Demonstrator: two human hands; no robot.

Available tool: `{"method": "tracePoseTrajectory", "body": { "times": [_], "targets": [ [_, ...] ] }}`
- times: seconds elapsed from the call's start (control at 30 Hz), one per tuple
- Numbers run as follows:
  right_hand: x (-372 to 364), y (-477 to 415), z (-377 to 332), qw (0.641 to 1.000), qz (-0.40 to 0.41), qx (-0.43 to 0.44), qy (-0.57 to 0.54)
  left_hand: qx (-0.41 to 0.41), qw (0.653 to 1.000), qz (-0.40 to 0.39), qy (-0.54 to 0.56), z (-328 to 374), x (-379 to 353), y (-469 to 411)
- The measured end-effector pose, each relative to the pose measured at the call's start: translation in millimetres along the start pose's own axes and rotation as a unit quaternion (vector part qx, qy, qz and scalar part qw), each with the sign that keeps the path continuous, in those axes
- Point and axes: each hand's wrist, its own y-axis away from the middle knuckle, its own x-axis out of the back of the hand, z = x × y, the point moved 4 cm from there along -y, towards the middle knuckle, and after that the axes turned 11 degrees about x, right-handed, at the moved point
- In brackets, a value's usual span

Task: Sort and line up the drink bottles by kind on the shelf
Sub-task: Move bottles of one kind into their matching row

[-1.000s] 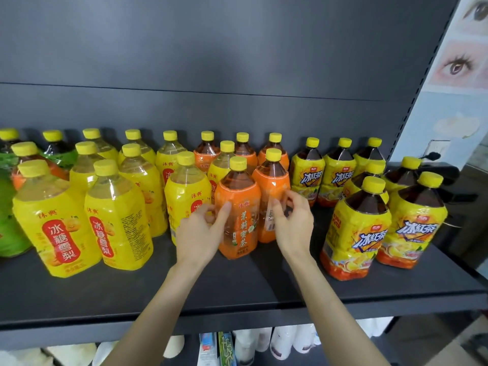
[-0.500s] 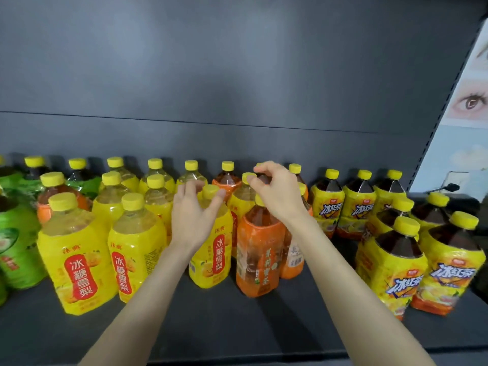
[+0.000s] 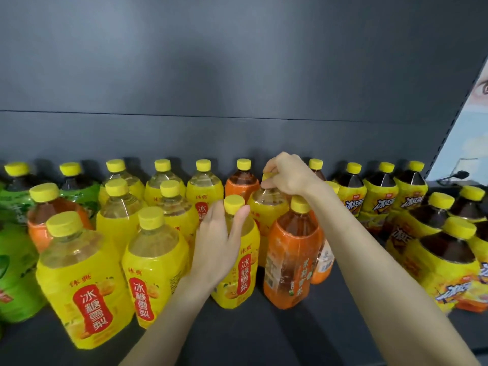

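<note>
- Green-labelled plastic bottles [image 3: 15,273] far left, dark iced-tea bottles [image 3: 446,262] far right.
- Your left hand [image 3: 216,241] holds the front yellow-labelled pear-drink bottle [image 3: 237,281], orange-labelled tea bottle [image 3: 290,260] just right of it.
- Your right hand [image 3: 287,175]: rear pear-drink bottle [image 3: 272,210], right behind.

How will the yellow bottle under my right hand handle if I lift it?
Probably heavy: the yellow bottle looks nearly full. It may swing, since the right hand pinches only its cap. Its glossy wrap looks slippery.
</note>
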Motion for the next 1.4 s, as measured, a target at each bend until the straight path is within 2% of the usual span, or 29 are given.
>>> {"method": "tracePoseTrajectory", "body": {
  "times": [0.43,0.67,0.97,1.17,1.3,1.4],
  "targets": [
    [-7,36,-72,0.987,-0.027,0.139,-0.073,-0.013,1.000,0.023,0.007,9,48,56],
    [-3,82,-81,0.980,0.000,0.170,-0.102,-0.014,0.999,0.042,0.008,21,72,90],
    [20,161,-63,0.976,0.043,0.164,-0.140,-0.014,0.997,0.079,0.012,40,83,128],
    [26,195,-46,0.971,0.095,0.126,-0.181,-0.007,0.997,0.046,0.059,54,69,132],
    [8,211,-28,0.940,0.179,0.073,-0.283,0.024,0.993,0.036,0.108,46,59,127],
    [-29,231,-20,0.897,0.235,0.066,-0.368,0.066,0.986,0.078,0.134,34,57,138]
  ]
}}
